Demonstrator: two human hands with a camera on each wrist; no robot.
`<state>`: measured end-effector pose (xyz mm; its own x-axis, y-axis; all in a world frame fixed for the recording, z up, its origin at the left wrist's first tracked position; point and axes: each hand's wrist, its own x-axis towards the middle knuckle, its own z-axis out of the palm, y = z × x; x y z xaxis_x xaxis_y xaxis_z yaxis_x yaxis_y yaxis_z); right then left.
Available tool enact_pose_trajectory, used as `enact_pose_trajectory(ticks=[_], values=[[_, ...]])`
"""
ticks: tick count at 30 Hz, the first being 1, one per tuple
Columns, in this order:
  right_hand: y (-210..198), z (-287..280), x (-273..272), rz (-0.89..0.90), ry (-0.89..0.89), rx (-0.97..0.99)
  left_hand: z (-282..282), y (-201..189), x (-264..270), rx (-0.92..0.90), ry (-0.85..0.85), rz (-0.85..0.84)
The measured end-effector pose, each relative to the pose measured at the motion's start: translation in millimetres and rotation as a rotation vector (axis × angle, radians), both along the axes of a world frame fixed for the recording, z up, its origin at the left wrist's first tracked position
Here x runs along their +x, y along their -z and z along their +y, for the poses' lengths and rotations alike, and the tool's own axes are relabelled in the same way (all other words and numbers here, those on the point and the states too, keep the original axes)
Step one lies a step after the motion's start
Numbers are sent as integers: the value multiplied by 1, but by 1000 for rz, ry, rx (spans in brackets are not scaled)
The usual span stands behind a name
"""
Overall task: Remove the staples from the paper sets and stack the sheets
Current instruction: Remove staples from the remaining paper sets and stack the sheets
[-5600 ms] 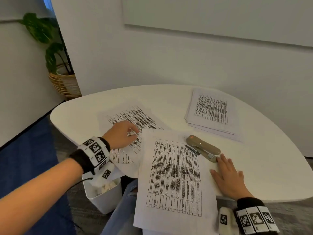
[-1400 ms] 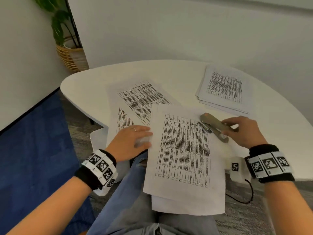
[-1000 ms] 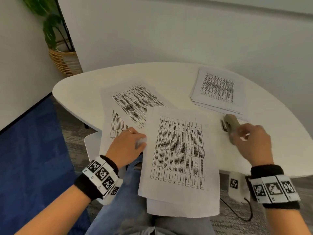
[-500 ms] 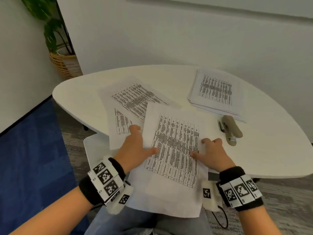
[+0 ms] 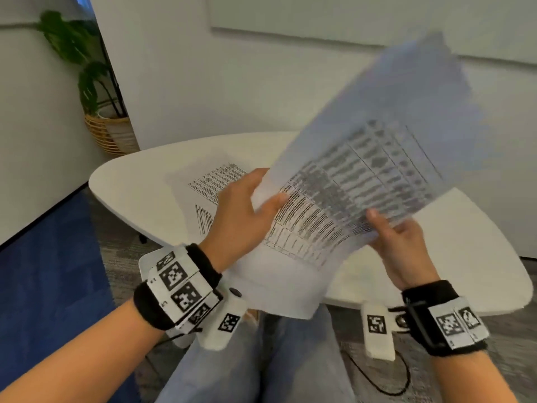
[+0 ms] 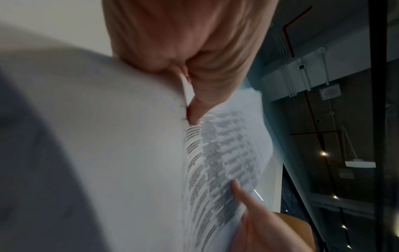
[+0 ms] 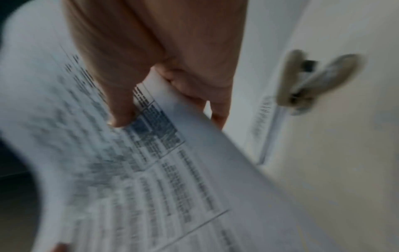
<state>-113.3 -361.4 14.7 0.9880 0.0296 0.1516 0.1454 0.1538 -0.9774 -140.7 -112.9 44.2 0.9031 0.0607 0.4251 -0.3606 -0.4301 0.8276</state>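
Above a white table (image 5: 479, 251), a person lifts a paper set (image 5: 363, 170) with both hands, its printed tables blurred by motion. Left hand (image 5: 241, 216) pinches the set's left edge, thumb on the printed face and fingers behind; the left wrist view shows the sheets wedged between thumb and fingers. Right hand (image 5: 401, 245) grips the lower right edge the same way, thumb on top, fingers underneath. Raised and tilted, the set is clear of the table, its near end sagging toward the person's lap. Loose sheets (image 5: 215, 181) lie on the table beyond the left hand. A stapler-like tool (image 7: 313, 81) rests on the table beside another stack (image 7: 261, 126), seen only from the right wrist.

The step appears to be bringing the set round to find its stapled corner; no staple is visible. Doing it well likely means keeping both pinches near the edges so the pages stay aligned, turning the bound corner toward the tool's side, and laying the set flat before prying, since a sagging bundle invites tearing.
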Motion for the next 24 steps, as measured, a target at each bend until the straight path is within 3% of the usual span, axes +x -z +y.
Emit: enact_pose_trajectory(ticks=[5, 9, 14, 19, 22, 24], values=[[-64, 16, 9, -262, 66, -55, -21, -3, 20, -47, -80, -37], [-87, 20, 22, -362, 130, -119, -27, -22, 36, -164, -145, -124], [-74, 12, 37, -286, 92, -103, -23, -44, 47, -249, -154, -131], [-48, 16, 34, -248, 101, -188, -30, -40, 44, -226, -101, -152], [-47, 18, 33, -249, 110, -163, -33, -45, 38, -187, -70, -249], [-51, 19, 32, -272, 131, -138, -33, -53, 37, -62, -80, -324]])
